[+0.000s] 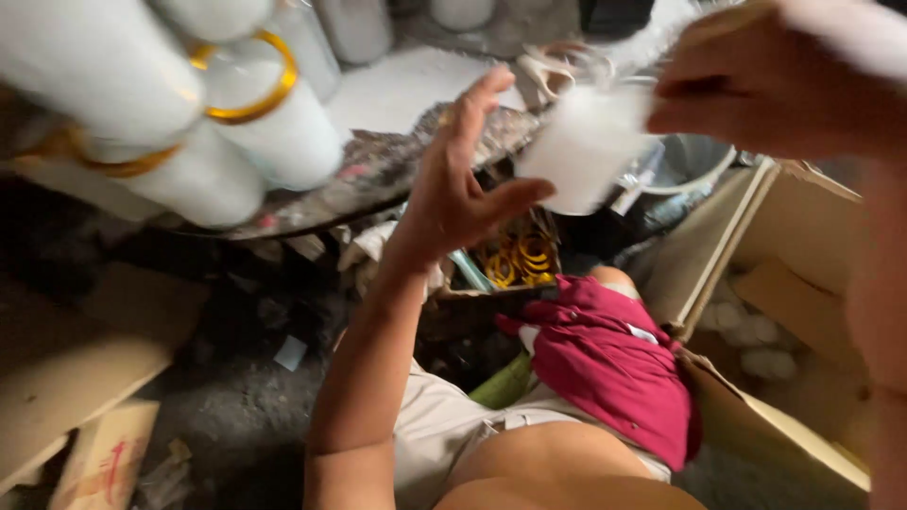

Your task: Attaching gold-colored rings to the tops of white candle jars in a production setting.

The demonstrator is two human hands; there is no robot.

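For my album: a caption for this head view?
Right hand holds a white cup; open left hand reaches toward it.

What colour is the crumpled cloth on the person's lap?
The crumpled cloth is dark red, seen in the head view.

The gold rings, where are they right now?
Head view, centre: the gold rings lie in a small box below the left hand, just above the red cloth.
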